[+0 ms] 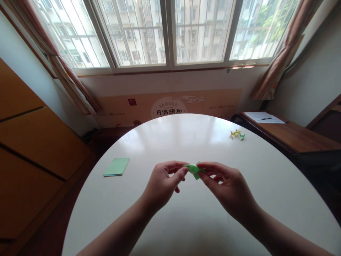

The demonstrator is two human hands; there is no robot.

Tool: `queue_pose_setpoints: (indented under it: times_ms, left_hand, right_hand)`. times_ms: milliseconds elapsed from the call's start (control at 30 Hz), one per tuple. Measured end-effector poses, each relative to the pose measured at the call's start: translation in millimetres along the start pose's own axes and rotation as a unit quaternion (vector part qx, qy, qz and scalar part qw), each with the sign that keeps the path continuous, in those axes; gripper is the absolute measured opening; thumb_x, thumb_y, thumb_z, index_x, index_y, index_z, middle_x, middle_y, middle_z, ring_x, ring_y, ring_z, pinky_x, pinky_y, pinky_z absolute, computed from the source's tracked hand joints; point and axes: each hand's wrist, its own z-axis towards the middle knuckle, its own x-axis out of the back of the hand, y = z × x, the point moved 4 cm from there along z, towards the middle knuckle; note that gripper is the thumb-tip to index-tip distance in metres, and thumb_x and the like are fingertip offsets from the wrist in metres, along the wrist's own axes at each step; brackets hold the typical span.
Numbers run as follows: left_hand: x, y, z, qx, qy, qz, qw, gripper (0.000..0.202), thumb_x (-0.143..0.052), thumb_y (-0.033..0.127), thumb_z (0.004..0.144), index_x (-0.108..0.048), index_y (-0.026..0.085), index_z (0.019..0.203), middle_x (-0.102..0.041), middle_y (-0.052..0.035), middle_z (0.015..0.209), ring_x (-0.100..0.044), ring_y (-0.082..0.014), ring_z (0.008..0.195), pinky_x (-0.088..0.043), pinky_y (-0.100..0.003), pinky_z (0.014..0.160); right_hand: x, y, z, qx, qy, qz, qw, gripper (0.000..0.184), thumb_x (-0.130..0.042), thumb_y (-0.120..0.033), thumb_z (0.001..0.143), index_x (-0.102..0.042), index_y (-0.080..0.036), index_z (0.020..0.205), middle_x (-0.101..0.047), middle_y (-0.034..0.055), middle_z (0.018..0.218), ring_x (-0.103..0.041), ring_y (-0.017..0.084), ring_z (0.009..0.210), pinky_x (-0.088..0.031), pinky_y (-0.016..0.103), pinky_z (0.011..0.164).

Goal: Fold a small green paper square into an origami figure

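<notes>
A small piece of folded green paper (195,170) is held up over the white table between my two hands. My left hand (167,179) pinches its left end between thumb and index finger, the other fingers curled below. On the opposite end, my right hand (226,179) grips it with thumb and fingertips, which hide part of the folds. The exact shape of the folded paper cannot be made out. To the left on the table lies a stack of square green paper sheets (117,166). A few small folded paper figures (236,134), yellow and green, sit at the far right.
The round white table (170,142) fills the foreground. Beyond its right edge stands a brown wooden desk (301,133) with a white sheet (263,117) and a dark object on it. An orange-brown cabinet (32,160) is at left, and a printed cardboard panel (144,101) is under the window.
</notes>
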Motion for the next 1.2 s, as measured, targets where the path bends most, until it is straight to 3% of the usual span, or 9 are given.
queue_pose_setpoints:
  times_ms: [167,333,533,800,1033,1200]
  left_hand:
    - [0.2,0,2,0.036,-0.006,-0.021,0.999,0.026,-0.067,0.032,0.085,-0.078,0.013,0.098,-0.068,-0.0059,0.069,-0.058,-0.014,0.061,-0.049,-0.017,0.04]
    - [1.4,3,1,0.029,0.007,0.001,1.0,0.024,-0.067,0.032,0.083,-0.078,0.013,0.093,-0.068,-0.0047,0.066,-0.056,-0.0125,0.056,-0.048,-0.017,0.04]
    - [9.5,2,1,-0.02,0.048,0.079,0.995,0.023,-0.065,0.033,0.086,-0.077,0.013,0.09,-0.067,-0.0047,0.065,-0.06,-0.0153,0.059,-0.051,-0.02,0.042]
    - [13.8,6,-2,-0.107,0.085,0.192,0.972,0.022,-0.061,0.031,0.091,-0.076,0.015,0.093,-0.075,-0.0083,0.084,-0.066,-0.0177,0.067,-0.053,-0.022,0.05]
    - [3.6,9,-6,-0.106,0.047,0.151,0.982,0.023,-0.065,0.032,0.088,-0.076,0.014,0.099,-0.074,-0.0098,0.086,-0.066,-0.0181,0.069,-0.053,-0.022,0.049]
    - [2.3,1,-2,-0.053,0.042,0.072,0.995,0.025,-0.068,0.033,0.085,-0.076,0.012,0.095,-0.071,-0.0081,0.074,-0.061,-0.016,0.061,-0.052,-0.021,0.043]
  right_hand:
    - [2,-2,-2,0.068,0.01,-0.073,0.995,0.019,-0.067,-0.019,0.087,-0.076,-0.025,0.102,-0.08,0.0046,0.097,-0.076,0.023,0.078,-0.059,0.028,0.056]
    - [3,-3,-4,0.1,0.012,-0.115,0.988,0.021,-0.065,-0.019,0.088,-0.076,-0.027,0.104,-0.079,0.004,0.099,-0.076,0.024,0.082,-0.059,0.031,0.059]
    - [2,0,-1,0.028,0.006,-0.056,0.998,0.016,-0.068,-0.021,0.086,-0.077,-0.025,0.099,-0.08,0.004,0.093,-0.074,0.021,0.073,-0.059,0.028,0.055]
    - [-1,5,3,-0.076,-0.016,0.06,0.995,0.018,-0.073,-0.031,0.083,-0.077,-0.019,0.097,-0.078,0.0061,0.078,-0.074,0.022,0.07,-0.06,0.03,0.056]
    - [-1,4,4,-0.09,-0.015,0.078,0.993,0.021,-0.075,-0.034,0.081,-0.077,-0.02,0.096,-0.078,0.0066,0.078,-0.074,0.023,0.071,-0.059,0.029,0.055]
    - [-4,3,1,-0.095,-0.032,0.081,0.992,0.019,-0.075,-0.034,0.082,-0.077,-0.02,0.096,-0.078,0.0054,0.077,-0.074,0.021,0.071,-0.059,0.029,0.058]
